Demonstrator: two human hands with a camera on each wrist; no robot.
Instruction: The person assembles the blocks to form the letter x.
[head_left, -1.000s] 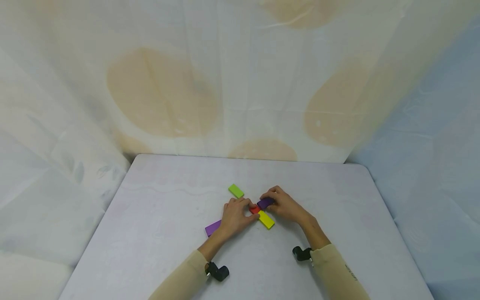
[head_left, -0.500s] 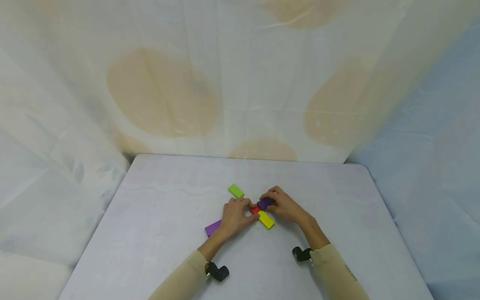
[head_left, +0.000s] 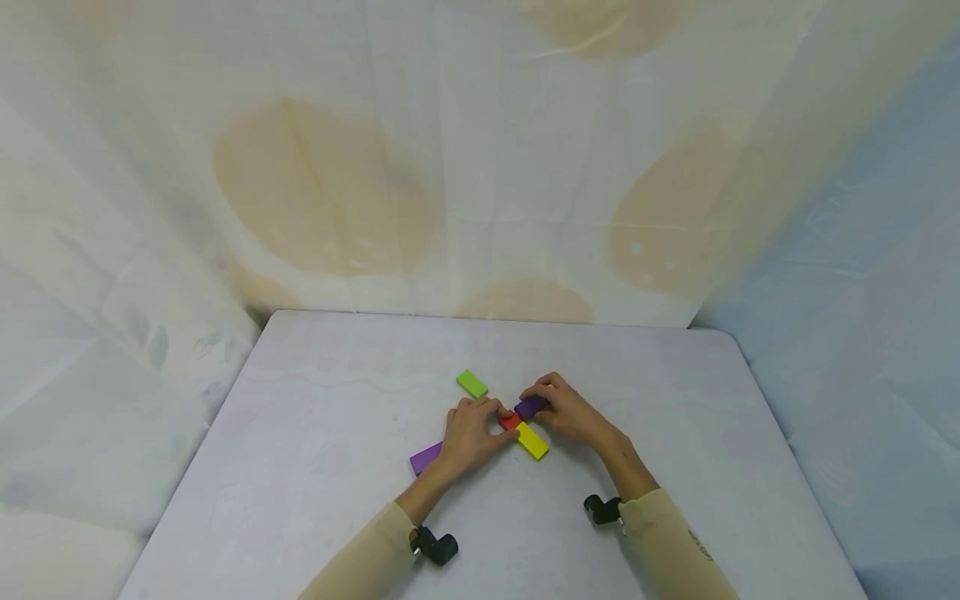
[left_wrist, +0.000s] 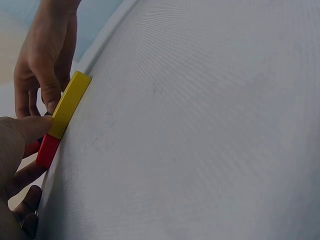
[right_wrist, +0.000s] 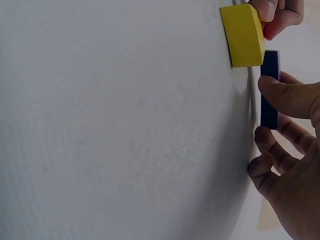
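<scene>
Dark purple block sits mid-table, pinched between our right hand's thumb and fingers, right at the centre of the little cross we've got going. Touching it is the red block, with the yellow block running from it toward us. Our left hand lies over the middle, fingers curled round the red piece, covering most of the light purple block. A green block lies just beyond on the table, apart from the rest.

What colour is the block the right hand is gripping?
Dark purple block, pinched by the right hand; clearest in the head view.
</scene>
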